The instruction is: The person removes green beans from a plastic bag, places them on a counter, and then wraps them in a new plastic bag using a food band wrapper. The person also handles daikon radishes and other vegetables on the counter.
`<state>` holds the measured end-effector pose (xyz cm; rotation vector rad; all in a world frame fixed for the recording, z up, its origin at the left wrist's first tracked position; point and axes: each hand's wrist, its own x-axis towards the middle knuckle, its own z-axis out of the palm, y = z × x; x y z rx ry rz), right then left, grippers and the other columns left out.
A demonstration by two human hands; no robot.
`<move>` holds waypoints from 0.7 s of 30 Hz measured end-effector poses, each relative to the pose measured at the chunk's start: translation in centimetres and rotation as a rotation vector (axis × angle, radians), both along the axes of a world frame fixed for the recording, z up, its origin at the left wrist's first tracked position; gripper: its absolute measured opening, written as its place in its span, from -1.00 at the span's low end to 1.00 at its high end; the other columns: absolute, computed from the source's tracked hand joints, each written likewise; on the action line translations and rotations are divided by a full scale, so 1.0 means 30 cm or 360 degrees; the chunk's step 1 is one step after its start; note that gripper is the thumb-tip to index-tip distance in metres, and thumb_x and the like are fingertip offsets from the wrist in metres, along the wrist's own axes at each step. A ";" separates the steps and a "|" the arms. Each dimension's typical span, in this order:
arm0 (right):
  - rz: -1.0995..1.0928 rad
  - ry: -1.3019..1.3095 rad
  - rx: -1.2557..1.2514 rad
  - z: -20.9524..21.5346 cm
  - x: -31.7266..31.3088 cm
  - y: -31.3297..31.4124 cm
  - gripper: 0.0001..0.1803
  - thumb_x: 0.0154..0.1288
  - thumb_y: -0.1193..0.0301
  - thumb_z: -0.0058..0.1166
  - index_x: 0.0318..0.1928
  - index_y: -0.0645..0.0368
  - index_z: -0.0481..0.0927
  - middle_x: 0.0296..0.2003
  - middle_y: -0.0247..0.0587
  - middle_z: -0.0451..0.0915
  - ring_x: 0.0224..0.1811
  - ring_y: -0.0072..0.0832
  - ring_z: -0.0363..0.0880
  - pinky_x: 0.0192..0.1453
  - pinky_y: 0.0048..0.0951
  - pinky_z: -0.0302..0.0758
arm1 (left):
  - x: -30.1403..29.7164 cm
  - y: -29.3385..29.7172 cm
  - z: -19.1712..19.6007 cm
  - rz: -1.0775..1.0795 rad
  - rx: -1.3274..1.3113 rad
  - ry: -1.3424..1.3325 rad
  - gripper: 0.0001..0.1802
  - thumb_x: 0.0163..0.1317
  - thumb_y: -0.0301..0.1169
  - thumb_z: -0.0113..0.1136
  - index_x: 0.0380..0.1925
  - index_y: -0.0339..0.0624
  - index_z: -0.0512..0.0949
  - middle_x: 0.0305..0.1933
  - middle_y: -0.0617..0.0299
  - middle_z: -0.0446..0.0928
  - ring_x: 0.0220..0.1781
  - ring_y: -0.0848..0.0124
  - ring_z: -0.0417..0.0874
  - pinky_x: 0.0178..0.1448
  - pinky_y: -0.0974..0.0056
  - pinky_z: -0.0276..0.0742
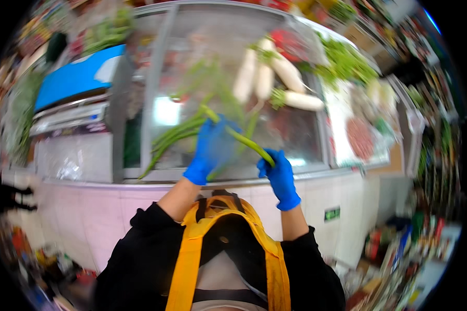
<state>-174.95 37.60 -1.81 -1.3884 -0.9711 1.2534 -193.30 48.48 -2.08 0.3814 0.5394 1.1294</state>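
Note:
A long green vegetable stalk (248, 142) slants across the middle, over the glass. Its near right end is pinched in my right hand (280, 179), which wears a blue glove. My left hand (213, 147), gloved alike, is at the stalk's far left part and touches or overlaps it. Motion smears the left fingers, so their grip does not show. Left of that hand lies a bunch of similar green stalks (179, 132), their ends fanned toward the near edge. Blurred leafy greens (213, 78) appear just beyond.
Several white radishes (264, 78) rest on the sliding glass top (192, 36) at the far right. Leafy greens (342, 59) and a bag of pinkish-brown food (359, 138) sit farther right. A blue-topped box (78, 75) stands at left. The metal rim (233, 181) runs before me.

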 end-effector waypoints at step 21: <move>-0.2313 0.0449 0.1451 0.049 1.454 -0.905 -0.76 0.35 0.36 -0.18 -0.08 0.21 0.44 -0.34 -0.27 0.45 -0.26 -0.45 0.41 0.05 -0.34 0.34 | 1.158 -0.389 -0.096 -0.0774 0.1118 0.1227 -0.79 0.25 -0.48 0.03 -0.15 -0.32 0.51 -0.26 0.17 0.53 -0.23 0.47 0.53 -0.09 0.39 0.44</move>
